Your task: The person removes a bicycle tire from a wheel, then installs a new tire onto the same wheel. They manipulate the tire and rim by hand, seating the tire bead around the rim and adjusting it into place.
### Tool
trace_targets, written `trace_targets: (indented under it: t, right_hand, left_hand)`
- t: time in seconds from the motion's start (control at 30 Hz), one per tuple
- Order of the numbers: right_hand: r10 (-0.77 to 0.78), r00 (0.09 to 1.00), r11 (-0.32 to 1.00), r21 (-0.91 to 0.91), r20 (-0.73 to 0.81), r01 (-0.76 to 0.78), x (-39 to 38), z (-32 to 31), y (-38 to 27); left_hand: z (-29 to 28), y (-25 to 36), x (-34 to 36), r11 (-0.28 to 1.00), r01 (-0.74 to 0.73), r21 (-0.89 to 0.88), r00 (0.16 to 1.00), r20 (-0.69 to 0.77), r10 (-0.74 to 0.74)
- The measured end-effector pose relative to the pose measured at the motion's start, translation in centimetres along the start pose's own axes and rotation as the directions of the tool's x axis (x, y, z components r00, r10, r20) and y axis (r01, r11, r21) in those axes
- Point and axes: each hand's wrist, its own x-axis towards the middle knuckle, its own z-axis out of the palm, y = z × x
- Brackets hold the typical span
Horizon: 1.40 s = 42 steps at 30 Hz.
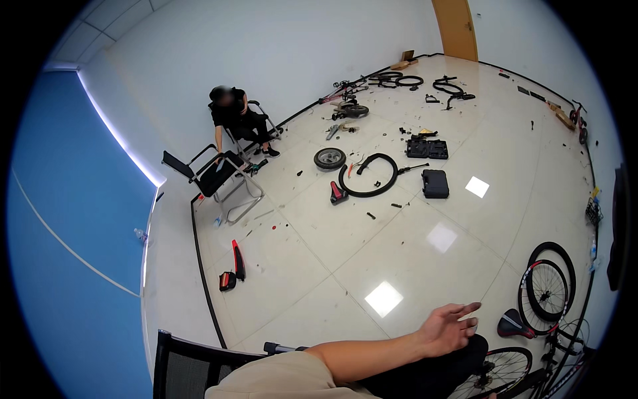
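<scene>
My left hand (448, 329) reaches out to the right above my dark trouser leg (425, 376). Its fingers are loosely apart and hold nothing, and the fingertips look dark with dirt. A beige sleeve (279, 380) covers the upper arm. Beyond the hand, at the lower right, a black and red bicycle saddle (513, 324) sits near two bicycle wheels (546, 292) standing against the wall side. A further spoked wheel (508, 366) and dark frame parts lie close to my knee. My right hand does not show.
Another person (232, 116) sits at the far left, one hand at a black chair (216, 174). Across the tiled floor lie a tyre (369, 193), a small wheel (329, 158), a black case (435, 184), an opened tool case (426, 147), and a red-black fender-like part (238, 259).
</scene>
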Motion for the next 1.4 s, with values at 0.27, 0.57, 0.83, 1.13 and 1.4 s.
trace_targets:
  t: [0.27,0.57,0.83,1.13,1.4]
  right_hand:
    - [-0.005,1.000,0.999,0.053,-0.019,0.006,0.1,0.0,0.2]
    - [0.004,1.000,0.996,-0.094,0.029,-0.001,0.1,0.4,1.0]
    - [-0.709,0.699,0.538,-0.570,0.092,0.621,9.8,4.1,12.0]
    - [-0.094,0.995,0.949,0.304,0.035,0.079,-2.1,-0.1,4.0]
    - [-0.105,0.988,0.962,0.241,-0.111,0.129,-5.9,2.6,3.7]
  left_hand:
    - [-2.7,-1.2,5.1,0.935,0.083,0.344,0.894,-0.440,0.082]
    - [-2.7,-0.5,5.1,0.419,0.087,0.904,0.829,-0.299,0.472]
    - [-3.4,-2.8,5.6,-0.356,-0.020,0.934,0.770,0.241,0.591]
    - [0.8,-7.1,2.2,-0.549,-0.291,0.784,0.709,0.562,0.426]
    - [-1.9,-10.0,4.4,-0.172,-0.167,0.971,0.966,0.196,0.167]
